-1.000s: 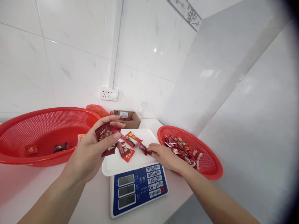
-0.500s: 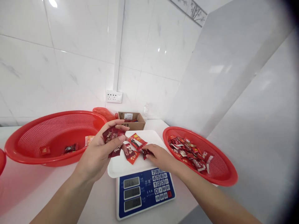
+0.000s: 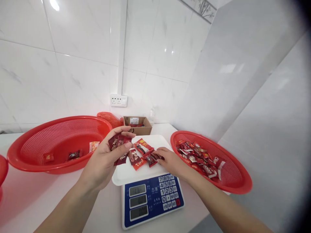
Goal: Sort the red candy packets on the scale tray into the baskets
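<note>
Several dark red snack packets with pale lettering are held by my left hand, pinched between thumb and fingers above the tray's left side. On the white scale tray lie a red-and-white packet, a brownish-red packet with an orange-red one partly under it, and a small dark packet. My right hand reaches in low from the right, its thumb and fingers closed around a dark wrapper just beside that small packet. The wrapper is partly hidden by the fingers.
The blue scale panel faces me. A large red basket with a few packets stands left; another red basket holding many packets sits right. Behind are a cardboard box, a red plastic bag and a clear bottle.
My right hand has shifted slightly right and up, uncovering more of the small dark packet on the tray. My left hand keeps its packets and has barely moved.
</note>
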{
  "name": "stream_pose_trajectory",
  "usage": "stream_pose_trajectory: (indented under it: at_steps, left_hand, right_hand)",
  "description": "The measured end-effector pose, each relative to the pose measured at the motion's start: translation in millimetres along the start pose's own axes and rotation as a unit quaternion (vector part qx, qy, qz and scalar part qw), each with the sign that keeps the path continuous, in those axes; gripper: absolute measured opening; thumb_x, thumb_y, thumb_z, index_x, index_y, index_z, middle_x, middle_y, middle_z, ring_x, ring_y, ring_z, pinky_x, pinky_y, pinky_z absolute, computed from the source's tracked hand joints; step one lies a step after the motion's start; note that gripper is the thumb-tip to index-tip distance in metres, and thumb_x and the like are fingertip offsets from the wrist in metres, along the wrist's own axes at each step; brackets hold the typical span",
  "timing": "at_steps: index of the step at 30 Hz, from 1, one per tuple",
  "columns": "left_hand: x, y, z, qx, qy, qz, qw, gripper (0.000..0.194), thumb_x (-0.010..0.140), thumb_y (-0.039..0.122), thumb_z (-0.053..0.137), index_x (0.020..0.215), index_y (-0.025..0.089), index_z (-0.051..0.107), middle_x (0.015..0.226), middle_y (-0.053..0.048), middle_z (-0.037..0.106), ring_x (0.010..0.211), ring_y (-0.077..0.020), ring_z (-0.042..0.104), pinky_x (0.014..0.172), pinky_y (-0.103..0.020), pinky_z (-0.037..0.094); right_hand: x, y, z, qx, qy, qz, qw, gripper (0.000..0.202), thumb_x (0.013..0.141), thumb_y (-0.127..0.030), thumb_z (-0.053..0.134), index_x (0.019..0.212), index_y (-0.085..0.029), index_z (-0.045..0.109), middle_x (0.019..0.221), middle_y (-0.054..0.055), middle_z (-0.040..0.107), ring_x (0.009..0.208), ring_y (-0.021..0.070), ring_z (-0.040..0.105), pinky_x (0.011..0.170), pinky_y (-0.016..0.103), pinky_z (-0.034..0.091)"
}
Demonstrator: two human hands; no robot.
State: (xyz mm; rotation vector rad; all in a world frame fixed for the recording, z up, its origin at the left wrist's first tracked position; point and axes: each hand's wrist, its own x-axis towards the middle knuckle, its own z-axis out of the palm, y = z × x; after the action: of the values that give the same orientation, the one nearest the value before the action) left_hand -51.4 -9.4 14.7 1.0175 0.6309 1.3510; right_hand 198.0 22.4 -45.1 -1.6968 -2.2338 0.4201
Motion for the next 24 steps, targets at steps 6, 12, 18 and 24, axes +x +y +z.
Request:
stream_pose_trajectory:
  at_steps: [6,12,18,24]
  left_hand:
    - [1.2,-1.2,-2.3,0.018,-0.009,-0.001,1.0,0.033,0.07,0.024,0.083,0.101,0.029,0.07,0.1,0.0,0.069,0.066,-0.0097,0.063,0.059,-0.02,0.057]
    - [-3.4,2.0,5.4,0.009,0.023,0.01,1.0,0.031,0.07,0.022,0.082,0.098,0.027,0.071,0.095,0.001,0.068,0.072,-0.0112,0.063,0.061,-0.018,0.056]
    - [-4.3,3.1,5.8,0.012,0.023,0.003,1.0,0.032,0.069,0.022,0.082,0.098,0.027,0.071,0.096,0.001,0.069,0.066,-0.0101,0.061,0.059,-0.019,0.055]
    - [-4.7,3.2,7.8,0.01,0.029,-0.002,1.0,0.031,0.07,0.022,0.082,0.098,0.027,0.071,0.095,0.001,0.068,0.063,-0.0087,0.062,0.059,-0.019,0.055]
  right_hand:
    - [11.1,-30.7,10.2,-0.025,0.018,-0.045,0.999,0.047,0.095,-0.028,0.05,0.14,-0.018,0.051,0.151,0.014,0.041,0.141,0.0283,0.034,0.116,0.045,0.027]
    - [24.2,-60.5,29.8,-0.048,-0.061,-0.143,0.987,0.052,0.089,-0.056,0.056,0.137,-0.036,0.054,0.161,0.005,0.024,0.148,0.0365,0.009,0.114,0.065,0.003]
    - [32.1,-52.8,28.8,-0.047,-0.074,-0.106,0.991,0.051,0.093,-0.057,0.046,0.137,-0.033,0.055,0.161,0.008,0.022,0.149,0.0351,0.007,0.113,0.066,0.006]
    - [28.8,-34.2,15.8,-0.026,-0.077,-0.064,0.995,0.056,0.095,-0.054,0.045,0.144,-0.028,0.045,0.16,0.013,0.024,0.148,0.0358,0.011,0.112,0.067,0.013]
